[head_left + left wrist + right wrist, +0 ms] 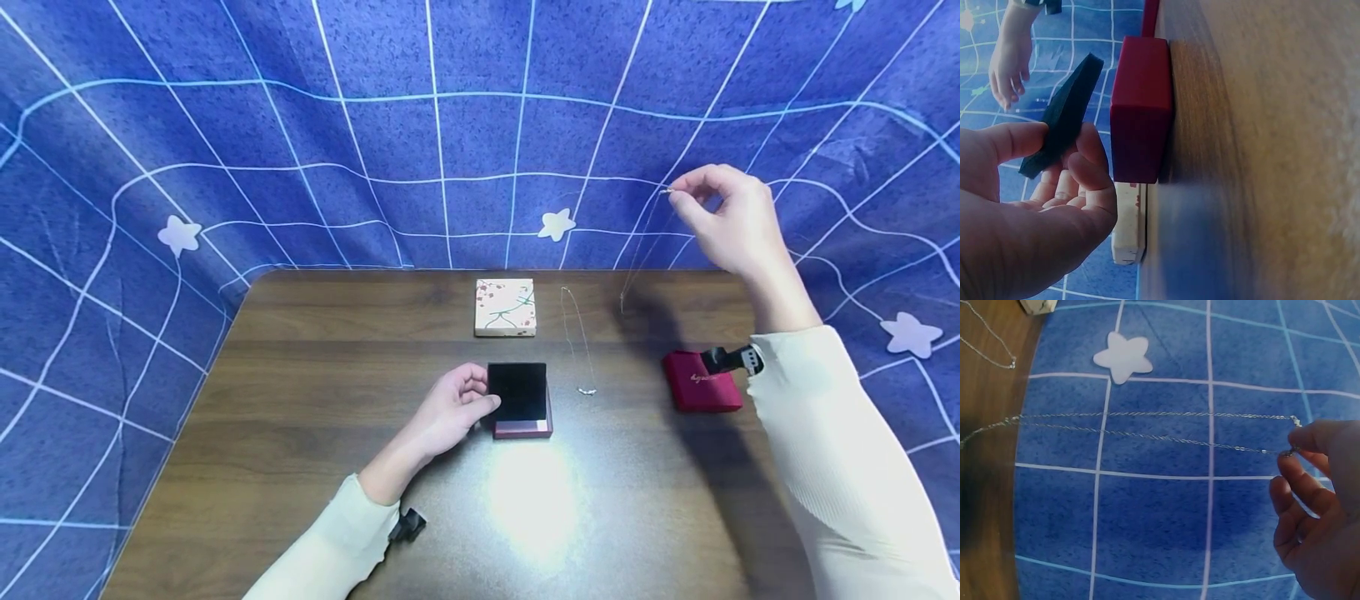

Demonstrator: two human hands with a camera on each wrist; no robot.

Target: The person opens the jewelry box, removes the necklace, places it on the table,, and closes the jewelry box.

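Between thumb and fingers, my left hand pinches a thin black square pad, tilted and lifted over a dark red box. The left wrist view shows the pad apart from the box's side. Raised at the back right, my right hand pinches one end of a thin silver necklace with thumb and index finger. Its two strands hang down, with the lower end close over the table. A second silver necklace lies stretched out to the right of the box.
A white box with a blossom pattern sits behind the dark red box. At the right, below my right wrist, lies a red lid with lettering. A blue gridded cloth hangs along the back edge of the wooden table.
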